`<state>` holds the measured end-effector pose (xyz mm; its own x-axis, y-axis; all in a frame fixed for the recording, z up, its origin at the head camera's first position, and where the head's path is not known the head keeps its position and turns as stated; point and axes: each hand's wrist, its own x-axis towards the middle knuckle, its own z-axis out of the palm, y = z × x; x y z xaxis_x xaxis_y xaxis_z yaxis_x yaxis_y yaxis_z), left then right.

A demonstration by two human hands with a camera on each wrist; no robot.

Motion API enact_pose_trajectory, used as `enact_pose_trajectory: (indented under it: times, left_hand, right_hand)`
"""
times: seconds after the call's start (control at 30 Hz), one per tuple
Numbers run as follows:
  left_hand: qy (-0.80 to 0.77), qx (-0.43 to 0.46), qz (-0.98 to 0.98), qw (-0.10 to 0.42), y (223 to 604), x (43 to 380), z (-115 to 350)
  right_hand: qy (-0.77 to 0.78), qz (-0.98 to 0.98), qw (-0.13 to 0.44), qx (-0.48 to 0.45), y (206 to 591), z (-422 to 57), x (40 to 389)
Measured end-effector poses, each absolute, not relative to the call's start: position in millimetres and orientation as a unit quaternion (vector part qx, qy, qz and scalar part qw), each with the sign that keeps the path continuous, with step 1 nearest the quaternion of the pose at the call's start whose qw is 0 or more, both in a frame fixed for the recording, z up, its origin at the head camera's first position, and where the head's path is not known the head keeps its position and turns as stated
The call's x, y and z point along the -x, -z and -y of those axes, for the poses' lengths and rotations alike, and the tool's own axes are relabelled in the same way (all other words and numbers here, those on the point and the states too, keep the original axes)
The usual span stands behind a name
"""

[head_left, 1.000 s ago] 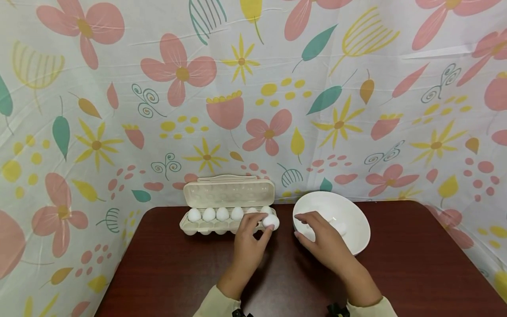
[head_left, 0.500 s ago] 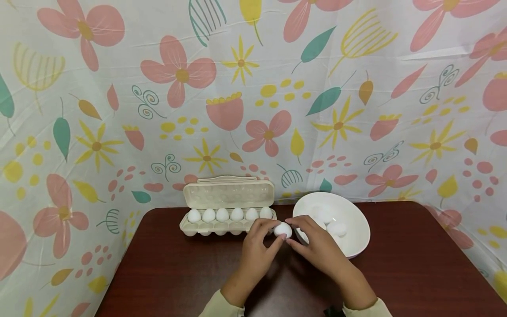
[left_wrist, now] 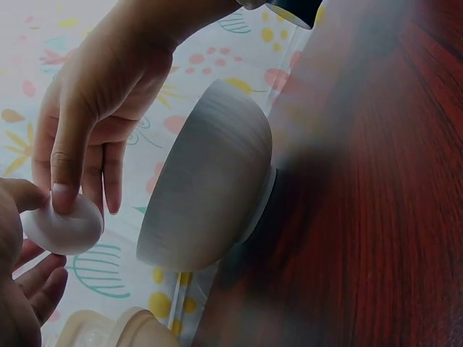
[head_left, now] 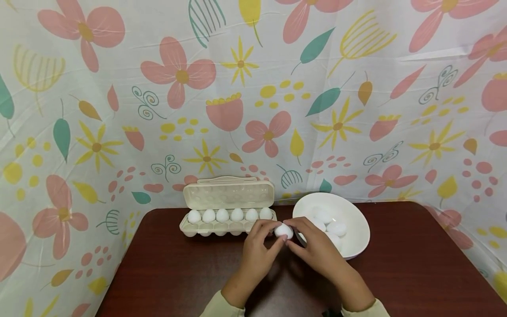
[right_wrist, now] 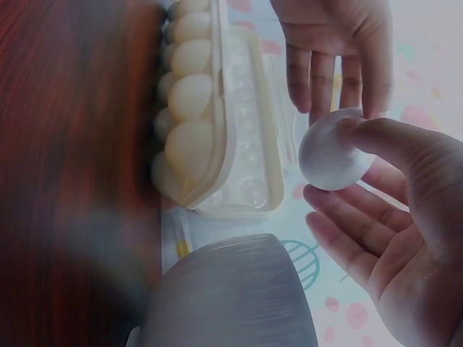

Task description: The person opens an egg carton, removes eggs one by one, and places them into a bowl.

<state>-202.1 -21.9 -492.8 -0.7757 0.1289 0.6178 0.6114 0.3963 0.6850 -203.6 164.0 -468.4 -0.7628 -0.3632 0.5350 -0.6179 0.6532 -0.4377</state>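
Note:
A white egg (head_left: 283,231) is held up between my two hands, above the table in the gap between carton and bowl. My left hand (head_left: 258,248) pinches it from the left with thumb and fingers. From the other side, my right hand (head_left: 318,248) grips the same egg with thumb and fingertips. Both wrist views show the egg clasped by both hands, its ends partly covered by fingers. Left of the hands, an open cream egg carton (head_left: 229,193) holds a back row of white eggs (head_left: 222,215). A white bowl (head_left: 358,233) with several eggs (head_left: 336,228) stands right, partly behind my right hand.
Everything stands on a dark reddish-brown table (head_left: 178,273). A flower-printed cloth (head_left: 245,88) hangs right behind the carton and bowl. The carton's raised lid leans back near the cloth.
My left hand has carried the egg rightward from the carton's right end. My right hand has moved left from the bowl's rim and now grips the egg too.

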Motion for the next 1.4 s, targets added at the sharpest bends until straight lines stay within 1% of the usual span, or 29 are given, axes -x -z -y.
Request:
enact_pose_trajectory:
  times: [0.23,0.37,0.67,0.8,0.97,1.1,1.23,1.4]
  left_hand:
    - [0.502,0.231,0.800,0.235,492.2,202.7,23.9]
    - [0.491,0.231,0.805,0.241,492.5,205.9,27.3]
    - [0.483,0.183,0.818,0.252,487.0,215.1,46.2]
    - [0.465,0.172,0.830,0.255,482.9,220.8,60.4]
    - [0.438,0.152,0.850,0.249,475.0,229.3,82.6]
    - [0.416,0.133,0.869,0.230,471.0,236.5,97.9]
    - [0.392,0.113,0.888,0.213,471.3,244.6,108.4]
    - [0.365,0.107,0.897,0.225,474.2,257.4,119.4]
  right_hand:
    - [-0.306,0.884,0.210,-0.285,467.2,-162.8,204.3]
    - [-0.295,0.889,0.214,-0.277,467.8,-164.4,205.6]
    - [-0.273,0.896,0.254,-0.239,463.8,-182.3,208.2]
    - [-0.264,0.901,0.257,-0.230,460.7,-192.4,208.6]
    - [-0.255,0.907,0.251,-0.222,457.7,-202.5,207.3]
    - [-0.245,0.916,0.242,-0.207,458.3,-211.5,204.3]
    - [-0.239,0.928,0.216,-0.189,459.9,-220.5,200.7]
    - [-0.235,0.941,0.177,-0.170,459.2,-230.9,198.2]
